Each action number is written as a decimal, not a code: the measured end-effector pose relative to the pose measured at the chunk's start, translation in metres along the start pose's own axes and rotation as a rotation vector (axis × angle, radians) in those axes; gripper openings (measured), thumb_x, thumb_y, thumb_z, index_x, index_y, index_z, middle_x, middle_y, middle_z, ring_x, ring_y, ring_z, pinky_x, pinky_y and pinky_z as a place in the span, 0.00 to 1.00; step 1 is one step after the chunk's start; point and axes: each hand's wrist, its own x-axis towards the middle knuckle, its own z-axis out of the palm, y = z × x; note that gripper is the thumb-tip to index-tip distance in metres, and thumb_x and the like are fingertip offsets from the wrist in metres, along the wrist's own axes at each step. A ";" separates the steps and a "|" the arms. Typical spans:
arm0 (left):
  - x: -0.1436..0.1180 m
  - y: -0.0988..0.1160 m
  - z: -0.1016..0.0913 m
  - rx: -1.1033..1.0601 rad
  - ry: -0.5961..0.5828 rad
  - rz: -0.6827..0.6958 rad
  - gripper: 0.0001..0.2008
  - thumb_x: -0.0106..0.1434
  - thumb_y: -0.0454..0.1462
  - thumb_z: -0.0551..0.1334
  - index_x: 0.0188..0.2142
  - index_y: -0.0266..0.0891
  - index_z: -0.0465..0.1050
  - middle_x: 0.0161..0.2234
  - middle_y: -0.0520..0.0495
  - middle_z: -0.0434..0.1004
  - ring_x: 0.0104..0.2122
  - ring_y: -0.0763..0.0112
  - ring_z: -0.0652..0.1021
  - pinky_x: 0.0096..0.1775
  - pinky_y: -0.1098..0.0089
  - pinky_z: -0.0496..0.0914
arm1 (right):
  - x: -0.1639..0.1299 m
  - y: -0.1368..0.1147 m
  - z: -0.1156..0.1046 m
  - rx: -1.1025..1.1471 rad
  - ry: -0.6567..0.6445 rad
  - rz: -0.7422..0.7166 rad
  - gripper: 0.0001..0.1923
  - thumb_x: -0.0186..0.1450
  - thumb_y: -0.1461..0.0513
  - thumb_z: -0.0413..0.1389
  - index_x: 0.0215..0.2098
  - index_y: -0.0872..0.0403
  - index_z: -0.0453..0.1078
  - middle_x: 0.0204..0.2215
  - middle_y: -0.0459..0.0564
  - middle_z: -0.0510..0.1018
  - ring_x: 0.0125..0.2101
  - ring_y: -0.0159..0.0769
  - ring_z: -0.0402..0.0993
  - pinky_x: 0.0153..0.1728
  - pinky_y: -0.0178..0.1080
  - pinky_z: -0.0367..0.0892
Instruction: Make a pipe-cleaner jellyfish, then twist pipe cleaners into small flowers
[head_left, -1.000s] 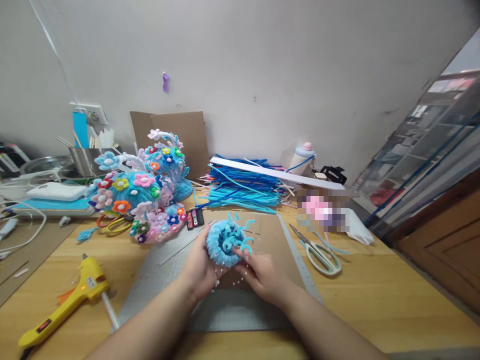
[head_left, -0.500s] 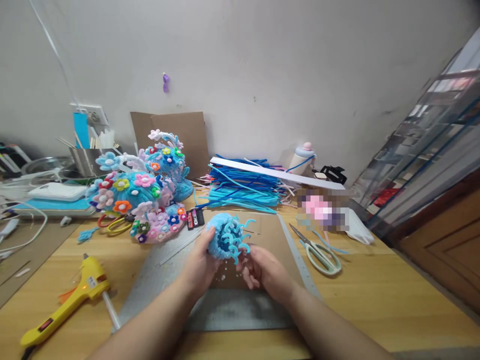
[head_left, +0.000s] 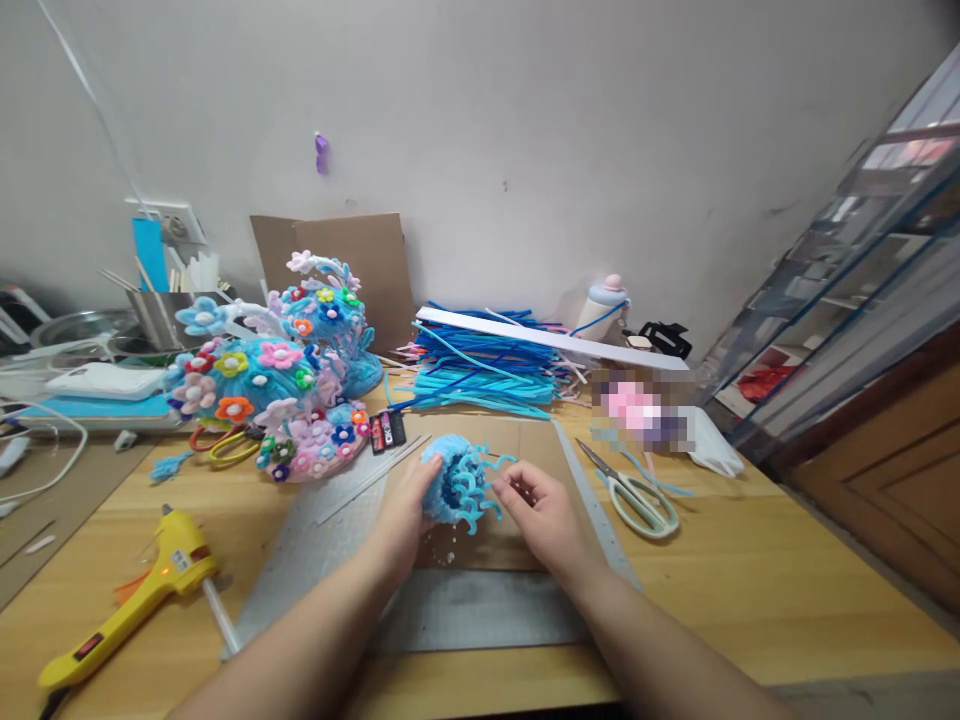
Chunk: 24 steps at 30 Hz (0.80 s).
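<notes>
The left hand (head_left: 405, 510) gripped the blue pipe-cleaner dome (head_left: 450, 482) steady while the right hand (head_left: 544, 505) pinched one curled strand (head_left: 501, 465) to shape it

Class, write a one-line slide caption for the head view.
Left hand holds a blue pipe-cleaner jellyfish; right hand pinches one curly tentacle.

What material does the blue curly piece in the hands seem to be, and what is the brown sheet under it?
The blue curly piece, held by the left hand, looks like fuzzy pipe cleaner: matte pile, wiry curls. The brown sheet seems plain matte cardboard, flat and stiff.
</notes>
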 end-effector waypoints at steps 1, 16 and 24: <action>0.000 -0.001 0.000 0.016 0.021 -0.020 0.20 0.59 0.48 0.60 0.47 0.39 0.70 0.42 0.43 0.77 0.38 0.64 0.77 0.32 0.70 0.73 | -0.001 0.000 0.000 -0.076 0.012 -0.033 0.15 0.62 0.53 0.55 0.25 0.55 0.64 0.21 0.42 0.62 0.23 0.29 0.58 0.25 0.32 0.53; -0.001 -0.002 0.001 -0.076 -0.016 -0.065 0.18 0.60 0.43 0.60 0.49 0.42 0.66 0.44 0.44 0.75 0.38 0.62 0.77 0.30 0.66 0.75 | -0.009 -0.002 -0.006 -0.421 0.013 -0.398 0.09 0.66 0.62 0.50 0.38 0.53 0.72 0.31 0.49 0.76 0.33 0.36 0.72 0.36 0.36 0.63; -0.006 0.007 0.004 -0.052 -0.056 0.175 0.20 0.58 0.39 0.61 0.49 0.41 0.62 0.45 0.44 0.71 0.40 0.61 0.75 0.36 0.66 0.72 | -0.011 -0.003 -0.006 -0.344 0.076 -0.378 0.08 0.66 0.62 0.50 0.32 0.54 0.69 0.26 0.47 0.73 0.27 0.33 0.68 0.29 0.35 0.61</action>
